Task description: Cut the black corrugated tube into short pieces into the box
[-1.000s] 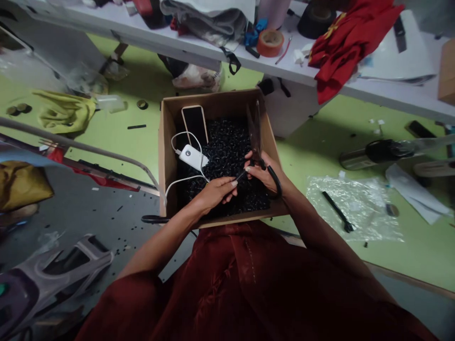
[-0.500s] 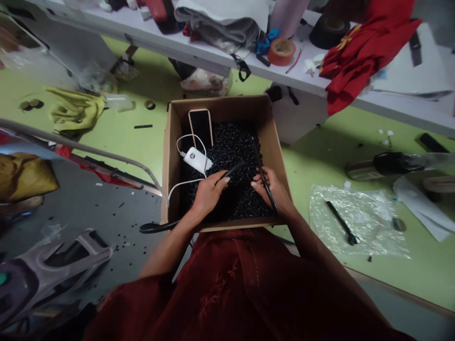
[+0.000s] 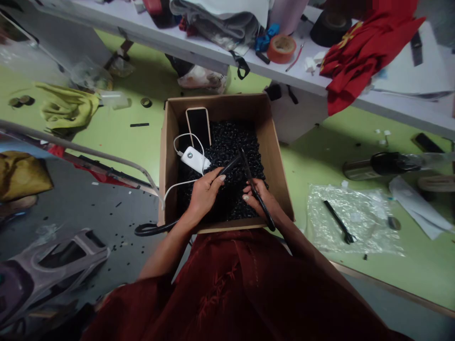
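Black ribbed hose [image 3: 231, 166] just beside slanted, black-handled scissors [image 3: 253, 191].

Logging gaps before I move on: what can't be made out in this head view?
All head view.
scissors: blades merge with the black pieces behind; open or closed unclear.
black tube: middle hidden under the left hand.
right hand: finger grip hidden by its own back.
cardboard box: floor buried by the pieces.

In the box [image 3: 275, 147], phone [image 3: 198, 125], power bank [image 3: 194, 159] and white cable [image 3: 177, 183] crowd the left; hose [image 3: 230, 166] and scissors [image 3: 248, 172] cross the middle; the far right corner is open.
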A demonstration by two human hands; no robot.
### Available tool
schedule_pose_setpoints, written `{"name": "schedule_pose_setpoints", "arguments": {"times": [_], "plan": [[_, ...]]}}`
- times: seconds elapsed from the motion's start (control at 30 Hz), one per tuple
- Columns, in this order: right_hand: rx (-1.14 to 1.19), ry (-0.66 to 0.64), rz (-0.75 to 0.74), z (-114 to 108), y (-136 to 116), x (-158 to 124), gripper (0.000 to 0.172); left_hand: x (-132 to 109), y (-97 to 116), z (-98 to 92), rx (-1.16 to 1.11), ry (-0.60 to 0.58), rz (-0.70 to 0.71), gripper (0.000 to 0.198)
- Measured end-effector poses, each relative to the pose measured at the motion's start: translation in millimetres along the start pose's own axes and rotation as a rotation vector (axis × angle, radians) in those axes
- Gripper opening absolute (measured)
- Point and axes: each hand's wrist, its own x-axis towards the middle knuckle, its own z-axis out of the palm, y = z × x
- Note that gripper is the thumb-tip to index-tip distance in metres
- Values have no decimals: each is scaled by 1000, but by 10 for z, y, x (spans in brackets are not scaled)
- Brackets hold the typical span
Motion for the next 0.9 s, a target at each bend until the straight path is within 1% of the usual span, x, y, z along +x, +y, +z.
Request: {"name": "schedule_pose_setpoints", "arguments": {"times": [0.33, 0.57, 0.8, 0.9], "plan": [[-2, -47, -28, 39, -21, 15, 44, 1, -31, 27, 141, -25, 98, 37], [2, -47, -10, 28, -46, 28, 42, 13, -34, 33, 206, -77, 142, 37], [-106, -77, 39, -69, -159, 13, 33, 29, -67, 50, 199, -103, 170, 37], [-159, -81, 64, -100, -165, 16, 29, 35, -81, 55, 187, -106, 171, 38]]}}
